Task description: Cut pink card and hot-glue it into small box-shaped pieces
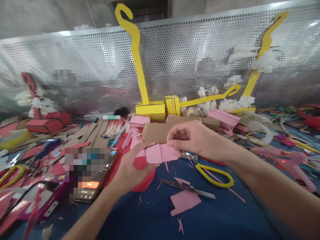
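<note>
A small folded pink paper piece (pixel 153 154), which looks like part of a little box, is held above the blue table. My left hand (pixel 131 166) grips its left side, thumb below and fingers above. At its right end a flap sticks out, and my right hand (pixel 191 135) pinches that flap between thumb and forefinger. Just under my right hand lie scissors (pixel 231 182) with yellow handles, their blades partly hidden. A thin metal blade-like tool (pixel 200 192) rests in front, over a cut pink paper scrap (pixel 183 202).
Behind my hands stand a yellow box with a tall hook (pixel 136 56) and brown cardboard (pixel 155 132). A phone (pixel 98 176) lies at left, a pink glue gun (pixel 295 165) at right. Perforated metal sheeting (pixel 175 56) closes off the back. Paper strips and scraps surround the work.
</note>
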Demonstrator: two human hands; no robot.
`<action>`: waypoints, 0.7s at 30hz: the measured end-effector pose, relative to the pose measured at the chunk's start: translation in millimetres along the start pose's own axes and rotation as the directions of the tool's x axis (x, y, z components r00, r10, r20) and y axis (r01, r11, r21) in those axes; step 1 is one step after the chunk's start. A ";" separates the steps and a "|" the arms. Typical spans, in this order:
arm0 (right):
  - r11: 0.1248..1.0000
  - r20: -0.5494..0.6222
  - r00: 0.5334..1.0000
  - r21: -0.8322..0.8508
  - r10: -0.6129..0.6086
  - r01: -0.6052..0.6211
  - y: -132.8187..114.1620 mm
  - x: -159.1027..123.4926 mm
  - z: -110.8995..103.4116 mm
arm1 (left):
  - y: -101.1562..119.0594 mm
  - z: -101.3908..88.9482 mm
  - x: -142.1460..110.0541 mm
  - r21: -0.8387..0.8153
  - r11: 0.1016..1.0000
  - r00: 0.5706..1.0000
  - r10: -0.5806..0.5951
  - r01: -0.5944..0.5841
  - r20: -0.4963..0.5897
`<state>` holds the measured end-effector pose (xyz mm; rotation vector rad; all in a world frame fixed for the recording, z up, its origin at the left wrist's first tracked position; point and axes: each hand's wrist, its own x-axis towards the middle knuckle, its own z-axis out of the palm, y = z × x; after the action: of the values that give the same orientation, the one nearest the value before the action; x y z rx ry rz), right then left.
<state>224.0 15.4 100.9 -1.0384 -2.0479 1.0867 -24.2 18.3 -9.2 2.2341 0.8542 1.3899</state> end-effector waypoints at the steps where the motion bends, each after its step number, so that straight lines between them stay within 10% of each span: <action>1: 1.000 -0.002 1.000 -0.001 0.001 -0.001 -0.1 0.0 0.0 | 0.6 -0.1 0.2 0.005 1.000 1.000 0.002 -0.002 0.000; 13: 1.000 0.007 1.000 -0.020 -0.009 0.009 -2.2 -1.7 1.2 | 0.3 -1.8 -0.6 0.002 1.000 1.000 0.005 -0.005 0.001; 21: 0.974 -0.305 0.944 -0.221 -0.125 0.057 -8.4 -24.8 -26.6 | -1.7 3.9 3.7 -0.188 0.980 0.990 -0.088 0.065 -0.114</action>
<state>254.5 2.0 117.8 -1.1265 -1.9510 0.6177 -19.9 22.0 -9.5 1.9753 0.8069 1.5165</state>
